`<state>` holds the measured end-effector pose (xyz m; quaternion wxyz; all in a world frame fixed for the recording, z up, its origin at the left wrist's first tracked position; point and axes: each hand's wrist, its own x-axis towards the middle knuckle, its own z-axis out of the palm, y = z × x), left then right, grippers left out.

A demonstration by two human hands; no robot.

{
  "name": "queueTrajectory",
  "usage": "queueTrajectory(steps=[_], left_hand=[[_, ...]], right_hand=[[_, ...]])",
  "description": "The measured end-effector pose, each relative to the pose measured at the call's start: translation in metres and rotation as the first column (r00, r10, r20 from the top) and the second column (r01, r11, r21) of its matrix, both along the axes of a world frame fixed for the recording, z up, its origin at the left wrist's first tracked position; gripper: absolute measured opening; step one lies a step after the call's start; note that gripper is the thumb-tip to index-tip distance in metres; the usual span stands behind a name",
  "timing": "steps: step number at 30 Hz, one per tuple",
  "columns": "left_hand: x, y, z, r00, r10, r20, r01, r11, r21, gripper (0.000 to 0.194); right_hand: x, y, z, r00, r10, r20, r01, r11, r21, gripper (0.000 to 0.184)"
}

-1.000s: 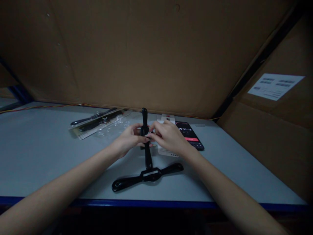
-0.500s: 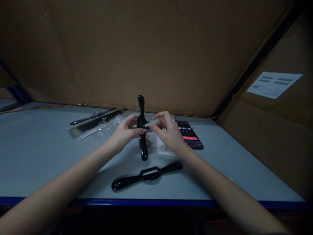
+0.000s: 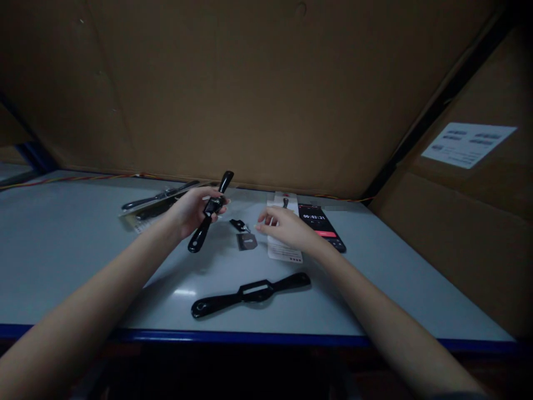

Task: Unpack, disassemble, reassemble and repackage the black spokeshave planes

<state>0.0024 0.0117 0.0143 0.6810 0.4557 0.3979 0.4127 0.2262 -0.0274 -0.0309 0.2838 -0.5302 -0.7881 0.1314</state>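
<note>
My left hand is wrapped around the middle of a black spokeshave, held tilted above the table. Part of the spokeshave's centre is hidden by the fingers. My right hand hovers with bent fingers, thumb and fingertips a little apart, and nothing shows between them. Just left of its fingertips lie a small black clamp piece and a shiny small metal part, perhaps a screw. Below them rests a flat grey blade with a slot. Nearer the front edge lies a second spokeshave body, its middle opening visible.
Packaged spokeshaves in clear plastic lie at the back left. A printed card and a phone showing a running timer are beside my right hand. Cardboard walls enclose the back and right; a cable runs along the rear.
My left hand has carried the spokeshave left and tilted it. My right hand has come away from it. The blade and small parts now show on the table between the hands.
</note>
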Motion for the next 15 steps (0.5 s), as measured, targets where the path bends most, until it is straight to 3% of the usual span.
queueTrajectory(steps=[3, 10, 13, 15], left_hand=[[0.0004, 0.0002, -0.0025, 0.998, -0.016, -0.061, 0.020, 0.997, 0.069, 0.020], [0.0006, 0.0011, -0.0034, 0.994, 0.020, -0.108, -0.007, 0.993, 0.114, 0.032], [-0.0003, 0.0026, -0.0056, 0.977, 0.075, -0.200, -0.040, 0.984, 0.173, 0.038], [0.0004, 0.0008, -0.0070, 0.942, 0.137, -0.306, -0.048, 0.959, 0.279, 0.042]], right_hand=[[0.0016, 0.0009, -0.0029, 0.997, -0.005, 0.079, 0.005, 1.000, -0.007, 0.016], [0.0035, -0.0014, -0.0026, 0.987, -0.041, 0.156, 0.042, 0.999, -0.003, 0.017], [0.0055, 0.0010, -0.0028, 0.990, -0.106, 0.091, 0.106, 0.994, -0.004, 0.018], [0.0022, 0.0028, -0.0027, 0.991, -0.111, -0.081, 0.106, 0.992, -0.061, 0.021]])
